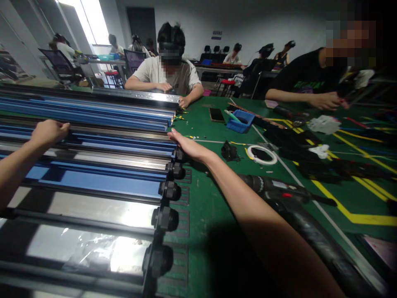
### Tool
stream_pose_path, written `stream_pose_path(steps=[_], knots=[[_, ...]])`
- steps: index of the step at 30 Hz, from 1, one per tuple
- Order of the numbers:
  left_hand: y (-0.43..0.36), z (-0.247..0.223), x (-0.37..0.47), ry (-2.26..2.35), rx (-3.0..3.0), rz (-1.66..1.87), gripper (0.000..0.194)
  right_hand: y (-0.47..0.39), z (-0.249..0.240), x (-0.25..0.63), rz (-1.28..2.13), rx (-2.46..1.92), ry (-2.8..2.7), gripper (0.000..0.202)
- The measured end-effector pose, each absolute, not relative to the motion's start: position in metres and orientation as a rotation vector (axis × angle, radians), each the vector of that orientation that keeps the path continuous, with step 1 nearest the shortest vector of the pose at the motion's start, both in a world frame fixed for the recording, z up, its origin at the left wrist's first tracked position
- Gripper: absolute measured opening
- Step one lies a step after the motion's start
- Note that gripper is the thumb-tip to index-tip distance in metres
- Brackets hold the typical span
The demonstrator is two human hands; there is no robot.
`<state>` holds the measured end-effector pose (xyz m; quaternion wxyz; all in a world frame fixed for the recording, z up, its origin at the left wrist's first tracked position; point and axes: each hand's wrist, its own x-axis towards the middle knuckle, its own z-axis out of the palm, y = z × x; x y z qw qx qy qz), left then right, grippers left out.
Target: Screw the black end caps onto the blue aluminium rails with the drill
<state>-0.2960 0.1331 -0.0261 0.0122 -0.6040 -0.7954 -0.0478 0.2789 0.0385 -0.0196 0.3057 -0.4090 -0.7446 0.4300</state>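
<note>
Long metal profiles with black rims lie side by side on the left, some with blue film and some shiny silver. My left hand is closed, its bent fingers at the edge of a dark metal profile toward the back of the row. At that profile's right end is my right hand, thumb on top and the other fingers largely hidden; it appears to grip the end. Black cable glands stick out from the right ends of the nearer profiles, beside flat slotted black pieces on the table.
On the green table lie a black power tool, a white ring-shaped coil, a blue bin and a phone. One person works opposite, another at the right. Cables and yellow tape lines lie farther right.
</note>
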Motion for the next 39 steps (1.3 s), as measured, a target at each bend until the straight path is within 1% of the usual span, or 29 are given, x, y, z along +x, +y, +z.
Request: stream_pose_path(steps=[3,8,11,15,18,26,39], knots=[[0.132,-0.021,-0.286,-2.557,-1.717,-0.085,0.091,0.039,-0.013,0.275,0.921,-1.115,-2.028,0.072],[0.133,-0.016,-0.275,-2.464,-1.893,-0.09,0.09,0.027,-0.003,0.258,0.528,-1.209,-2.168,0.061],[0.135,-0.017,-0.275,-2.478,-1.943,-0.065,0.091,0.016,-0.007,0.244,0.344,-1.311,-2.304,0.059],[0.137,-0.017,-0.28,-2.479,-2.003,-0.029,0.09,0.006,-0.018,0.232,0.115,-1.405,-2.31,0.058],[0.135,-0.015,-0.281,-2.488,-2.027,-0.05,0.089,0.003,-0.023,0.229,0.068,-1.431,-2.295,0.059],[0.129,-0.016,-0.276,-2.505,-2.043,-0.061,0.083,0.0,-0.023,0.227,0.074,-1.48,-2.272,0.051],[0.127,-0.016,-0.282,-2.47,-2.058,-0.048,0.083,0.001,-0.027,0.227,0.115,-1.453,-2.259,0.049]])
